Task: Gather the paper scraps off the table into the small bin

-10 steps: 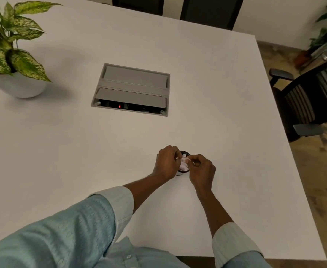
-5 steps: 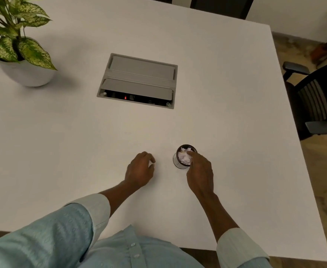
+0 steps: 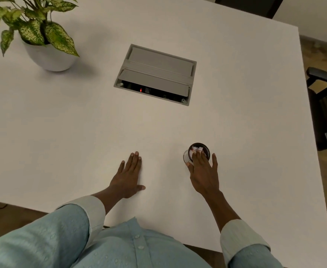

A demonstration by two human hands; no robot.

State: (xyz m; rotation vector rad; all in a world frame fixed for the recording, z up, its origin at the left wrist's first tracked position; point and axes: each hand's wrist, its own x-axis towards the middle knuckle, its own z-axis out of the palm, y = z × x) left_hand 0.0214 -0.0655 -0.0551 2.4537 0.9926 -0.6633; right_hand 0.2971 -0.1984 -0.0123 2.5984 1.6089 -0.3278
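Note:
A small round bin [image 3: 205,147] with a dark rim stands on the white table [image 3: 81,122], right of centre near me. White paper scraps [image 3: 196,148] with a bit of red fill its top. My right hand [image 3: 203,171] lies over the bin's near side, fingers straight and spread, the fingertips pressing on the scraps. My left hand [image 3: 128,176] rests flat on the table to the left of the bin, fingers straight, holding nothing. No loose scraps show on the table.
A grey cable box [image 3: 156,74] with its flap partly open is set into the table's middle. A potted plant [image 3: 46,53] stands at the far left. Dark chairs [image 3: 325,105] stand off the right edge.
My left hand drew away from the bin to the left and flattened on the table. My right hand stayed at the bin and spread its fingers over the scraps.

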